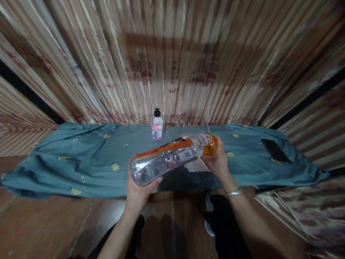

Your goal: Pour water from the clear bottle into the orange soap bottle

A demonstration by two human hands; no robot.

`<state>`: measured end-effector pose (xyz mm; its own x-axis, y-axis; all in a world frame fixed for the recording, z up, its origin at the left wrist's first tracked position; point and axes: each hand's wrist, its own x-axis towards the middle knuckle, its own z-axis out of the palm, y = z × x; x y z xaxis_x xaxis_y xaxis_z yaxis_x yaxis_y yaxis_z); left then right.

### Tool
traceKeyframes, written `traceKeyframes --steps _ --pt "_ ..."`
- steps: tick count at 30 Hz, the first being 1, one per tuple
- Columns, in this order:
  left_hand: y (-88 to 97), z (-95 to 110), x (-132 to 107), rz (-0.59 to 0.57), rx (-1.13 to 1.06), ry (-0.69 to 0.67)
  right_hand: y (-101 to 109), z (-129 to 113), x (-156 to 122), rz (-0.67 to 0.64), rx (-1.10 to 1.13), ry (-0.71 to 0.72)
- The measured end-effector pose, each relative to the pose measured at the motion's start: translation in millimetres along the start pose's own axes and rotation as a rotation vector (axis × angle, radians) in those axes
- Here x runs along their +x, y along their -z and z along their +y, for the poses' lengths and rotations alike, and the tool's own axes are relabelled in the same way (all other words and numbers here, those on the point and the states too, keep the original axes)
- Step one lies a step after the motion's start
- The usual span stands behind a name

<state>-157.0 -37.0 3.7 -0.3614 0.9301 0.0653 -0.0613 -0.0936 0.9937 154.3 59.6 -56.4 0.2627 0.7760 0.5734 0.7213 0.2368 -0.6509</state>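
Note:
A large clear plastic bottle (164, 160) with an orange band on its label lies tilted across the middle, its neck to the right and slightly raised. My left hand (140, 192) is wrapped round its base end. At the neck end, my right hand (217, 160) is closed round a translucent orange piece (210, 145), whose exact kind I cannot make out. The neck touches or overlaps this piece. A thin pale stick or tube (207, 125) shows just behind it. Below the bottle's neck, a white sheet of paper or tissue (198, 166) is partly hidden.
A small clear bottle (157, 129) with a black cap and pink label stands upright towards the back of the cloth-covered table (94, 154). A black phone (276, 151) lies at the right. Striped curtains (172, 72) surround the table's back and sides.

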Motion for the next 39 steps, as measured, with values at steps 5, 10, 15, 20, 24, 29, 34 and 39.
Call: traceKeyframes --steps 5,10,15,20,24,29,34,39 --pt "0.5 -0.2 0.4 0.009 0.008 -0.004 -1.2 1.5 -0.9 0.003 -0.010 0.015" --pt "2.1 -3.0 1.2 0.012 0.015 -0.015 -4.0 3.5 -2.1 0.019 -0.017 0.026" --pt "2.4 -3.6 0.8 0.016 0.030 -0.011 -4.5 4.5 -2.6 0.006 -0.023 0.006" --pt "2.1 -1.1 0.2 0.018 0.033 -0.009 -4.0 4.8 -2.7 0.007 -0.028 0.012" --pt "1.9 -0.7 0.2 0.021 0.055 -0.009 -3.1 5.5 -2.1 -0.003 -0.025 0.025" --pt "0.1 0.5 -0.7 0.020 0.008 -0.014 -1.0 5.6 -1.3 -0.019 -0.036 0.016" --pt "0.1 1.5 -0.2 0.020 0.036 -0.015 -0.2 4.8 -1.1 -0.039 -0.018 -0.006" --pt "0.8 1.1 -0.1 0.009 0.033 0.002 0.4 3.2 -0.3 -0.036 -0.017 -0.013"
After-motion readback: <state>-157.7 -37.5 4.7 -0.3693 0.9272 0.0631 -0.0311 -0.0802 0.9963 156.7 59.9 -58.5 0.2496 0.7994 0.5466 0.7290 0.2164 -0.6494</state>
